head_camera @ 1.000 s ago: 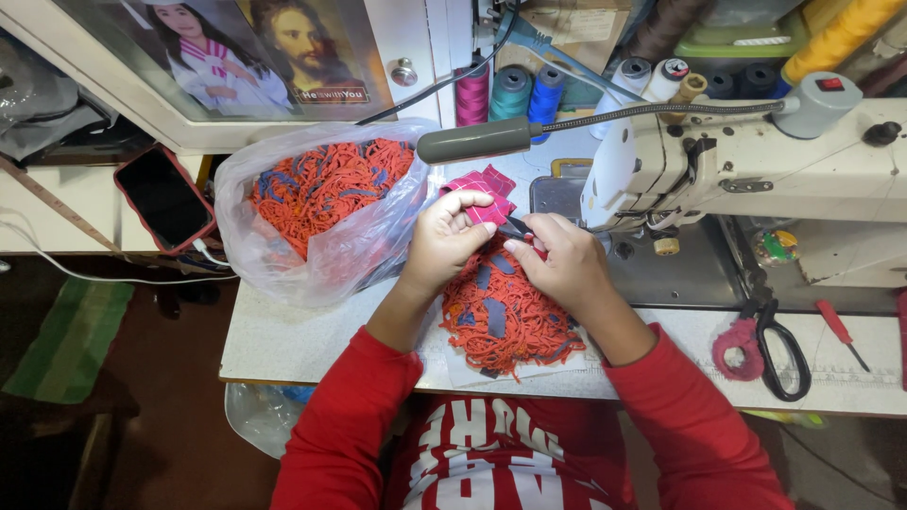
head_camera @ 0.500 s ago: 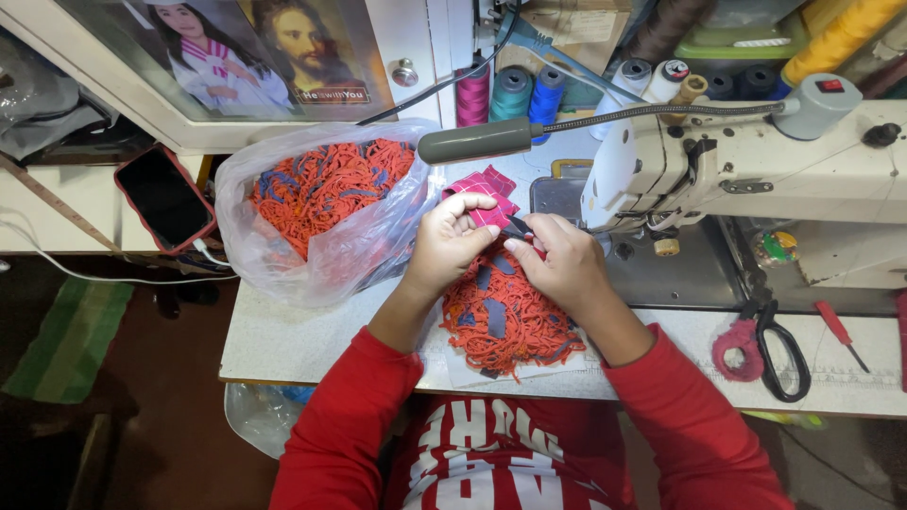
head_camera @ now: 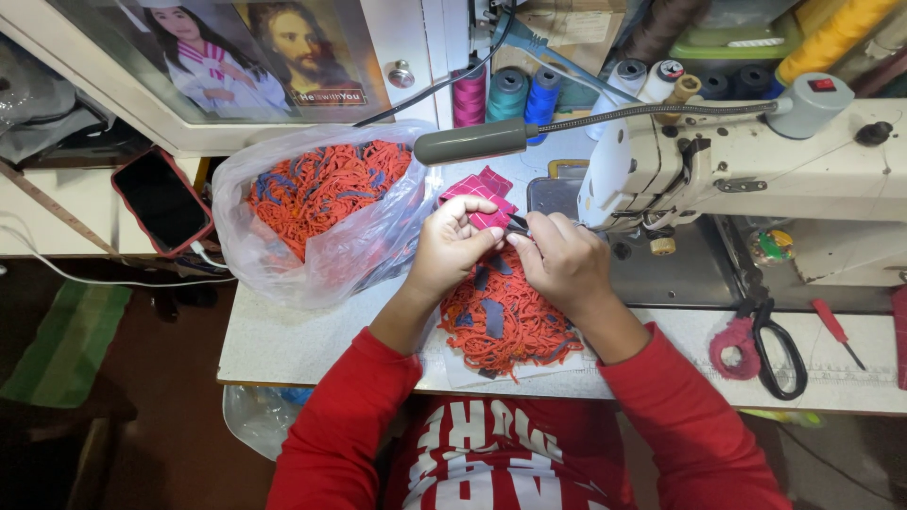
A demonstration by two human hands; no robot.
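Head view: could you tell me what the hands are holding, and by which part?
Both hands, left hand and right hand, pinch a small pink fabric piece at its lower edge.

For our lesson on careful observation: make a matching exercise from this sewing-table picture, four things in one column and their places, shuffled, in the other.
Things:
1. Clear plastic bag
2. Scissors
3. Phone
4. Small magenta fabric piece

Places:
A. Between the fingertips of the left hand and right hand
B. Flat on the table, right of the right arm
C. On the ledge at far left
D. On the table left of the hands, full of orange scraps

Pairs: 1-D, 2-B, 3-C, 4-A
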